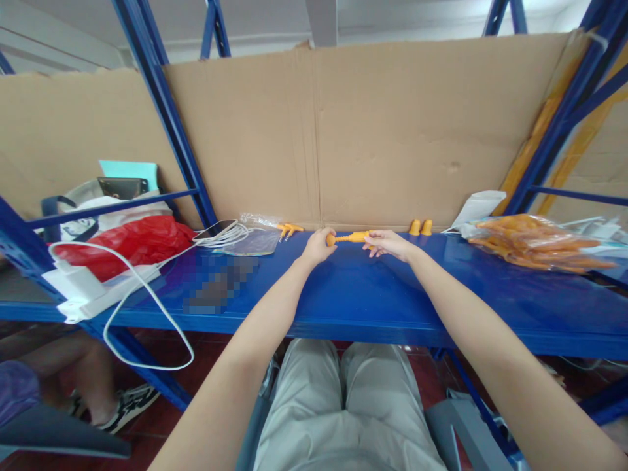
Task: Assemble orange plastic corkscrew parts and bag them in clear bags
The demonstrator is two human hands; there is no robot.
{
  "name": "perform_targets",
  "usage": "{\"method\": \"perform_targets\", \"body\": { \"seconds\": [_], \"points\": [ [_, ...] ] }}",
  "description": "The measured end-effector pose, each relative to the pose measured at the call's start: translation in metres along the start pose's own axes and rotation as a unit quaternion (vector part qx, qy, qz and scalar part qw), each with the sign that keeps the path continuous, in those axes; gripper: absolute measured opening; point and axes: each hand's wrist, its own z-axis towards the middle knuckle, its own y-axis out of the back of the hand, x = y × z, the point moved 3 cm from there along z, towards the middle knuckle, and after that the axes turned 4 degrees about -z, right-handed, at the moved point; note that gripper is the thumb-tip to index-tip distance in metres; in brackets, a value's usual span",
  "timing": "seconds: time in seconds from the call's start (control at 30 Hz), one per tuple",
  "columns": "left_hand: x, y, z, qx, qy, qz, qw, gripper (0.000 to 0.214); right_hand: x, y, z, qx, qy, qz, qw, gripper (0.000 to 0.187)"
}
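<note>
Between my two hands is a long orange-yellow plastic piece (349,237), held level just above the blue shelf top. It has a round knob at its left end, a thin ribbed neck and a thicker body on the right. My left hand (318,244) grips the knob end, thumb and fingers around it. With thumb and forefinger, my right hand (389,244) pinches the thicker end; its other fingers hang loosely below. Further left lie small orange T-shaped handles (289,229) with metal tips. Two orange caps (420,227) stand upright to the right, against the cardboard.
A clear bag of orange parts (534,242) lies at right. At left are a coiled white cable (228,234), a clear plastic bag (255,242), a white power strip (108,294) and a red bag (142,245). Cardboard (392,131) closes the back; blue posts (167,111) frame the shelf.
</note>
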Motion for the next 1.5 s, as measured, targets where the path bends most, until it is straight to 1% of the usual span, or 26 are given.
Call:
{"method": "perform_targets", "body": {
  "seconds": [0.23, 0.47, 0.6, 0.73, 0.8, 0.87, 1.0, 1.1, 1.2, 1.27, 1.3, 1.33, 1.4, 1.43, 1.5],
  "points": [
    [0.000, 0.001, 0.000, 0.008, 0.002, -0.004, 1.000, 0.030, 0.001, -0.002, -0.002, -0.003, -0.008, -0.010, 1.000, 0.022],
    [-0.001, 0.002, 0.000, 0.011, -0.015, 0.002, 1.000, 0.030, 0.000, -0.007, 0.001, -0.014, -0.034, 0.000, 0.999, 0.035],
    [-0.001, 0.002, 0.000, 0.008, -0.020, 0.007, 1.000, 0.030, -0.002, -0.008, 0.004, -0.033, -0.046, 0.002, 0.998, 0.045],
    [-0.002, 0.001, 0.001, 0.009, -0.023, 0.007, 1.000, 0.030, -0.003, -0.007, 0.004, -0.045, -0.060, -0.010, 0.997, 0.046],
    [-0.001, 0.000, 0.001, 0.010, -0.021, 0.007, 1.000, 0.030, -0.003, -0.006, 0.003, -0.037, -0.072, -0.009, 0.997, 0.045],
    [0.000, 0.000, 0.001, 0.009, -0.017, 0.006, 1.000, 0.031, -0.002, -0.004, 0.001, -0.030, -0.073, 0.005, 0.997, 0.039],
    [0.003, -0.001, 0.001, 0.006, -0.015, -0.007, 1.000, 0.032, 0.002, 0.000, -0.001, -0.022, -0.028, 0.055, 0.998, 0.017],
    [0.004, -0.002, 0.001, 0.008, -0.023, -0.050, 0.998, 0.044, 0.001, 0.004, 0.001, -0.030, -0.001, 0.076, 0.997, 0.016],
    [0.005, -0.003, 0.000, 0.002, -0.032, -0.097, 0.995, 0.063, -0.003, 0.014, 0.009, -0.085, 0.033, 0.078, 0.993, 0.024],
    [0.005, 0.000, 0.000, -0.005, -0.025, -0.091, 0.996, 0.067, -0.007, 0.026, 0.017, -0.145, 0.074, 0.063, 0.985, 0.030],
    [0.006, 0.002, -0.001, -0.007, -0.011, -0.070, 0.997, 0.066, -0.010, 0.033, 0.021, -0.179, 0.098, 0.049, 0.978, 0.032],
    [0.007, 0.004, -0.001, -0.008, 0.013, -0.039, 0.999, 0.064, -0.012, 0.040, 0.024, -0.215, 0.124, 0.027, 0.968, 0.034],
    [0.012, 0.010, -0.003, -0.002, 0.088, 0.040, 0.995, 0.058, -0.017, 0.053, 0.028, -0.286, 0.177, -0.044, 0.941, 0.037],
    [0.016, 0.014, -0.004, 0.006, 0.131, 0.081, 0.988, 0.056, -0.018, 0.059, 0.028, -0.316, 0.203, -0.098, 0.922, 0.038],
    [0.023, 0.020, -0.008, 0.027, 0.208, 0.145, 0.967, 0.054, -0.022, 0.067, 0.024, -0.345, 0.231, -0.229, 0.881, 0.037]
  ]
}}
